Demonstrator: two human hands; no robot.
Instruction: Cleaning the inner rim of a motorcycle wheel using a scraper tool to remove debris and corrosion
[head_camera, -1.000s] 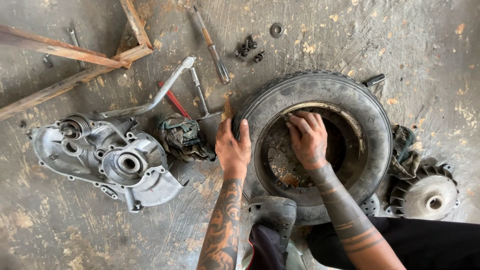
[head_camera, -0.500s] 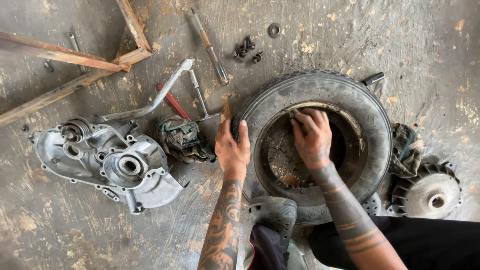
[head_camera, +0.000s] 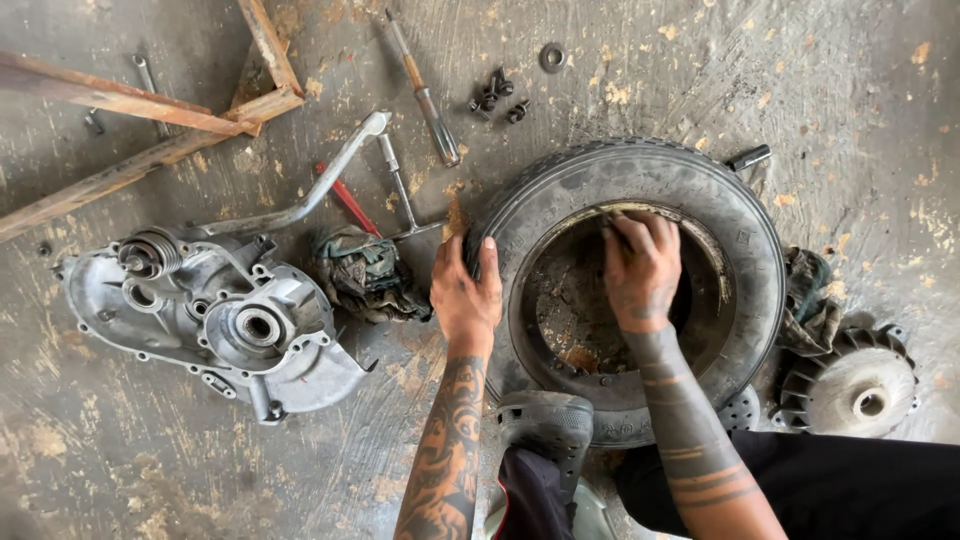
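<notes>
A small black tyre (head_camera: 740, 240) lies flat on the stained concrete floor. My left hand (head_camera: 466, 292) grips its outer left edge, thumb over the tread. Inside the tyre's opening, my right hand (head_camera: 640, 268) presses its fingers against the far inner rim. A black shoe (head_camera: 545, 422) rests on the tyre's near edge. Both forearms are tattooed.
A grey metal engine casing (head_camera: 215, 320) lies at left with a bent kick lever (head_camera: 300, 200). A dirty rag (head_camera: 365, 275), a red-handled tool (head_camera: 348, 205), a T-wrench (head_camera: 400, 190), a screwdriver (head_camera: 425, 90), bolts (head_camera: 495, 100) and a washer (head_camera: 552, 57) lie around. A finned fan wheel (head_camera: 850, 385) sits right. Rusty bars (head_camera: 150, 110) cross top left.
My right hand has shifted slightly along the tyre's inner rim. The left hand keeps the same grip on the tyre's edge.
</notes>
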